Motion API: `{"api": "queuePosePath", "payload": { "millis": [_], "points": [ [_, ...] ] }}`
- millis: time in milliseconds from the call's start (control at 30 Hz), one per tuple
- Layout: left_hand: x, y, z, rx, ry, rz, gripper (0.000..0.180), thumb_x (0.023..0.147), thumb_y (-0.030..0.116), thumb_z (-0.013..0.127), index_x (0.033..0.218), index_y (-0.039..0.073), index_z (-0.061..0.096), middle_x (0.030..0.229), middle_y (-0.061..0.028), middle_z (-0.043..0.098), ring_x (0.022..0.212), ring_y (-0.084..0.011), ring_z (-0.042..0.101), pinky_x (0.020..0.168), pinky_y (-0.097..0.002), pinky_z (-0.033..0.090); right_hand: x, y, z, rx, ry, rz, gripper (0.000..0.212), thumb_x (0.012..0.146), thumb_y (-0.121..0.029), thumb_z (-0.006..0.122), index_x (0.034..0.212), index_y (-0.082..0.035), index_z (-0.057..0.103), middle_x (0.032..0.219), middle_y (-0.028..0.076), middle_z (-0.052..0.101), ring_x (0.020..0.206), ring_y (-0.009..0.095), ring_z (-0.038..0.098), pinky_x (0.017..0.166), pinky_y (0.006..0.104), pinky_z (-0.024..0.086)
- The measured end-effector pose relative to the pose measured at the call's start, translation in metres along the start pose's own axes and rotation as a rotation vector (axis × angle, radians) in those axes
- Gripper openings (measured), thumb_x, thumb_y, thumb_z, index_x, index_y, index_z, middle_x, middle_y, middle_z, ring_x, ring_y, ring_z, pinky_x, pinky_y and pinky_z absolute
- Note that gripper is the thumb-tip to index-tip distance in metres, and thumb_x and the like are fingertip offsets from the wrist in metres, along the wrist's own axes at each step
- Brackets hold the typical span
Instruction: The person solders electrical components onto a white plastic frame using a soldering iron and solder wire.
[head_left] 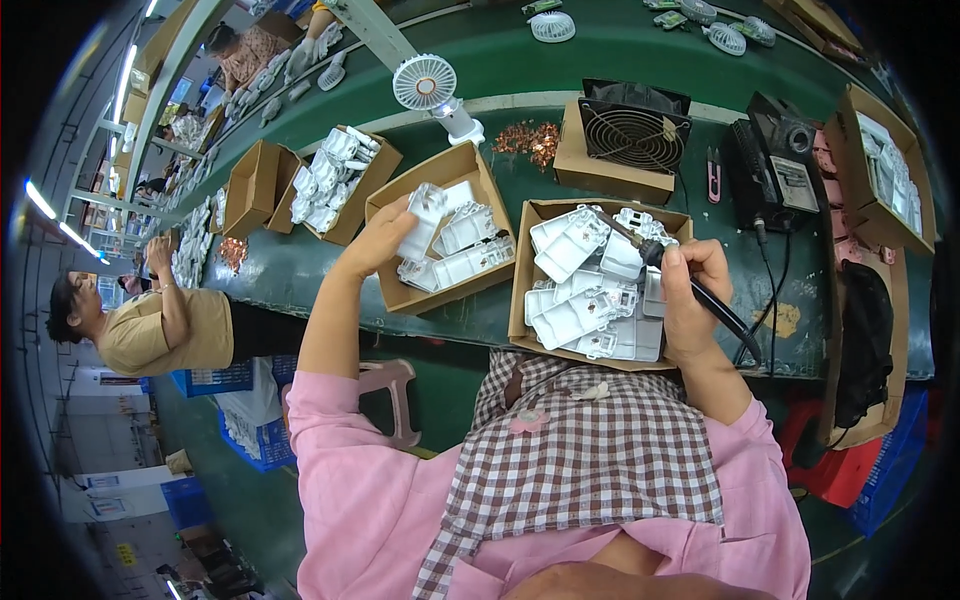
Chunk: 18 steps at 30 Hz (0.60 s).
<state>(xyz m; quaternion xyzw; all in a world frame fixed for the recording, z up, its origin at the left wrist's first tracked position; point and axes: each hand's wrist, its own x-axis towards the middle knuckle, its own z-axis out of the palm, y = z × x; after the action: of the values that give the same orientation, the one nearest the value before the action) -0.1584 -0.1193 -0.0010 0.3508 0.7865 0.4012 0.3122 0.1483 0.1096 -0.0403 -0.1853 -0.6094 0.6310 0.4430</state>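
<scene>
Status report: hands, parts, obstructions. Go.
Left hand: holding white casing at open carton. Right hand: gripping soldering iron, tip over piled casings, contact unclear. No obstruction visible.

Here's the soldering iron (652, 252), gripped and slanting, black handle low on the right, slim metal shaft angling up and left, tip right down among the white plastic casings (575, 316) heaped in the right-hand cardboard box (517, 300)! They lie every which way, some showing shallow hollow sides, overlapping almost to the rim. And over on the left, one pale casing (428, 205) is in the grasp, slightly blurred, at the far-left part of the other cardboard box (430, 302), more white casings (462, 262) lying jumbled beside it!
</scene>
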Motion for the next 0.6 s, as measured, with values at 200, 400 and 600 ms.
{"api": "queuePosePath", "payload": {
  "millis": [200, 400, 600],
  "points": [
    [-0.021, -0.003, 0.027, 0.198, -0.112, -0.088, 0.033, 0.087, 0.017, 0.062, 0.113, -0.003, 0.057, 0.105, -0.0132, 0.061, 0.095, -0.0192, 0.058, 0.083, -0.0323, 0.045, -0.001, 0.000, 0.000, 0.039, -0.006, 0.025, 0.013, 0.088, -0.007, 0.062, 0.083, -0.004, 0.050, 0.075, -0.001, 0.051, 0.064, 0.003, 0.041, 0.057, 0.0186, 0.036],
    [-0.026, -0.002, 0.041, 0.582, -0.074, 0.073, 0.034, 0.082, 0.017, 0.068, 0.107, 0.000, 0.054, 0.106, -0.0160, 0.057, 0.105, -0.0293, 0.054, 0.089, -0.0340, 0.042, -0.001, 0.006, -0.003, 0.023, -0.019, 0.028, 0.012, 0.088, -0.007, 0.061, 0.084, -0.004, 0.050, 0.076, -0.001, 0.050, 0.065, 0.003, 0.042, 0.058, 0.0184, 0.036],
    [-0.023, 0.000, 0.042, 0.411, -0.141, 0.018, 0.038, 0.082, 0.016, 0.067, 0.114, 0.001, 0.052, 0.107, -0.0170, 0.059, 0.103, -0.0281, 0.056, 0.089, -0.0348, 0.043, 0.000, 0.005, -0.003, 0.009, -0.019, 0.031, 0.013, 0.088, -0.007, 0.061, 0.084, -0.004, 0.049, 0.075, -0.002, 0.049, 0.064, 0.003, 0.042, 0.058, 0.0188, 0.036]
  ]
}}
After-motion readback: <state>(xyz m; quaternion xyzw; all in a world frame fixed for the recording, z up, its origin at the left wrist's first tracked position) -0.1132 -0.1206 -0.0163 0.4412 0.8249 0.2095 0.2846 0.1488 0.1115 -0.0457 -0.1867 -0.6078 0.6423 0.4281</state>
